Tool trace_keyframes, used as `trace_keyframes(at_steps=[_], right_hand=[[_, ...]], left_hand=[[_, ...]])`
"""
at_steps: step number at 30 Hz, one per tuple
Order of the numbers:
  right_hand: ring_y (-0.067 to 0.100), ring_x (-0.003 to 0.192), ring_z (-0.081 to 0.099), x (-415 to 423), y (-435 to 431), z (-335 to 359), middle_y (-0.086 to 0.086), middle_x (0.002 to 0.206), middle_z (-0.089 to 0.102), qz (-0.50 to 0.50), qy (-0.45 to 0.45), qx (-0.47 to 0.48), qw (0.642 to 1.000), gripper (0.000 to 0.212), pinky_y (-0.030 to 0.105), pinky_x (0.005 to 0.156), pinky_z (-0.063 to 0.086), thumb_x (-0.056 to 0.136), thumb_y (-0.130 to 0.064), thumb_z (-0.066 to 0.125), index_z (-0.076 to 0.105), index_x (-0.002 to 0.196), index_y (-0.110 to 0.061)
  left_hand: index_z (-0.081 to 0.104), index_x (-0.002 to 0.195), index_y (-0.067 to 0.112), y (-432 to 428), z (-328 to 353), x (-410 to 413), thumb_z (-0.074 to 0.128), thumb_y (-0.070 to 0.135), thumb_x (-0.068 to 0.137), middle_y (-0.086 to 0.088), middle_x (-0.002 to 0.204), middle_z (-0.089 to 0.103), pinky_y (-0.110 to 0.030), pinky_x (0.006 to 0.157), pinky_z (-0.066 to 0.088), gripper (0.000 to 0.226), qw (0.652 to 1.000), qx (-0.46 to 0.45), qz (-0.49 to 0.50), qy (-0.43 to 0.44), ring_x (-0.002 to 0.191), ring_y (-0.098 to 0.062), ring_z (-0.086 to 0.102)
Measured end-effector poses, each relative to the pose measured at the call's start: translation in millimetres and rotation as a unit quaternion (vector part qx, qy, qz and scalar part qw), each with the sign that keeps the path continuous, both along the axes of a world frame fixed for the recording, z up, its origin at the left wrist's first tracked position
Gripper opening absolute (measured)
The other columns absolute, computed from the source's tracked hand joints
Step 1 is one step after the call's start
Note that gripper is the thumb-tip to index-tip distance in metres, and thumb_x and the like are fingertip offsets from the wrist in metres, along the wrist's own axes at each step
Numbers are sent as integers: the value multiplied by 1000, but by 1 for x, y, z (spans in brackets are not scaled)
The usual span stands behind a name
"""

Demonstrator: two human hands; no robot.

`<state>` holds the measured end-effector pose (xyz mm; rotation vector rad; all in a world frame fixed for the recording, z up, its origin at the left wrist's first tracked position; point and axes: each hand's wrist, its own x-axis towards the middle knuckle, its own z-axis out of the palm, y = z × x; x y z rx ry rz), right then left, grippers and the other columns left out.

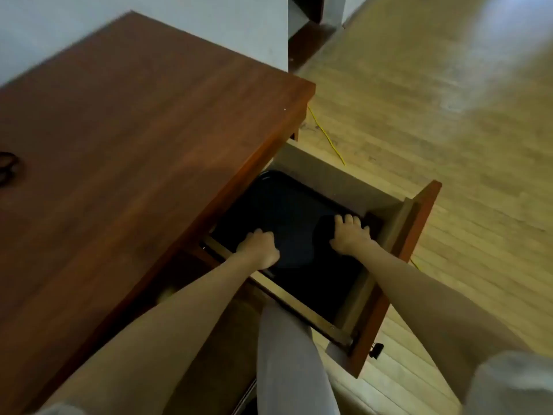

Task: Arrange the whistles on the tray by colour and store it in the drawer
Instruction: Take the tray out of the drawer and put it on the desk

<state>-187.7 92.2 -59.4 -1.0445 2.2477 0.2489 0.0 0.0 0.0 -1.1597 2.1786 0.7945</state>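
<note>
While the drawer (398, 235) stands pulled well out from under the wooden desk (134, 130), the dark tray (287, 211) lies flat inside it, filling most of the drawer floor. Its long axis seems to run with the drawer's own depth, from the open front back toward the desk, and its rounded far corner reaches just under the desktop's edge. How far the tray goes beneath the desk is hidden.

The left hand (260, 250) rests on the tray's left rim, knuckles up and fingers curled down over the edge; it looks closed on the rim, though blur and shadow keep me from being certain. The right hand (350, 235) lies on the tray's near-right part, close to the drawer front, with its fingers spread and pressed flat, gripping nothing that I can see. A darker rounded patch sits just beside that hand; I cannot tell what it is.

No whistles can be made out: the tray's surface is nearly black and the picture is soft. A dark object (7, 169) is cut off at the desk's left edge. On the wooden floor (449, 130) a thin yellow cord (326, 139) trails past the desk's corner.
</note>
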Motion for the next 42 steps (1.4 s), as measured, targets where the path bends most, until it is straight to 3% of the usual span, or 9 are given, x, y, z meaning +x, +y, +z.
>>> trace_keyframes(at_steps=[5,9,15,21,30,33,35,38,42], right_hand=[[35,146,-2,-20,-8,-9,17,157,4,-27,30,3,999,83,59,115,6,91,-23,54,-2,151,-11],[36,145,8,-29,-13,-15,18,154,12,-39,12,14,999,81,57,115,11,91,-24,55,1,150,-10],[39,136,26,-31,-18,-22,22,147,26,-46,19,-33,998,72,53,111,26,92,-25,54,12,147,-8],[43,125,37,-27,-18,-19,26,137,36,-47,69,-16,996,57,52,103,31,91,-16,50,24,142,-12],[39,105,58,-28,-20,20,22,117,58,-76,48,-165,982,32,39,76,45,99,-10,39,40,131,-6],[40,99,58,-22,-7,31,20,113,58,-54,38,-230,971,30,42,76,47,101,-21,35,44,128,-11],[39,94,60,-15,2,42,15,109,59,-34,54,-269,961,29,44,74,50,101,-26,34,48,123,-15],[36,90,61,-4,10,56,11,105,60,-21,81,-303,949,28,40,69,49,102,-29,32,49,121,-16],[36,93,61,4,11,78,11,108,61,-25,121,-303,945,30,35,66,38,102,-27,31,49,124,-16]], left_hand=[[48,128,10,5,-21,-6,47,23,93,-13,137,41,-42,97,41,37,998,-28,-35,-55,123,-33,43],[50,125,10,12,-29,-9,45,22,91,-14,131,51,-43,102,34,37,982,-64,-67,-165,121,-33,47],[6,149,6,16,-46,-14,36,24,94,-20,144,39,-54,114,11,65,971,-51,-66,-224,133,-38,35],[2,150,4,20,-43,-15,25,20,97,-23,144,38,-61,113,5,60,958,-59,-105,-259,133,-43,33],[47,132,5,29,-35,-15,26,6,90,-19,138,45,-60,114,-2,47,953,-58,-151,-257,132,-38,32],[62,92,8,32,-30,-13,28,4,89,-13,100,61,-57,116,-1,35,964,-19,-138,-226,103,-31,50],[50,66,13,32,-28,-11,29,8,91,-6,75,54,-53,118,1,33,974,-10,-102,-200,88,-26,52],[55,74,14,33,-29,-8,32,11,91,-8,100,63,-45,117,11,29,986,-14,-57,-158,110,-27,52],[62,101,6,40,-21,-5,33,9,90,-14,117,60,-40,108,34,31,996,18,9,-88,110,-30,53]])
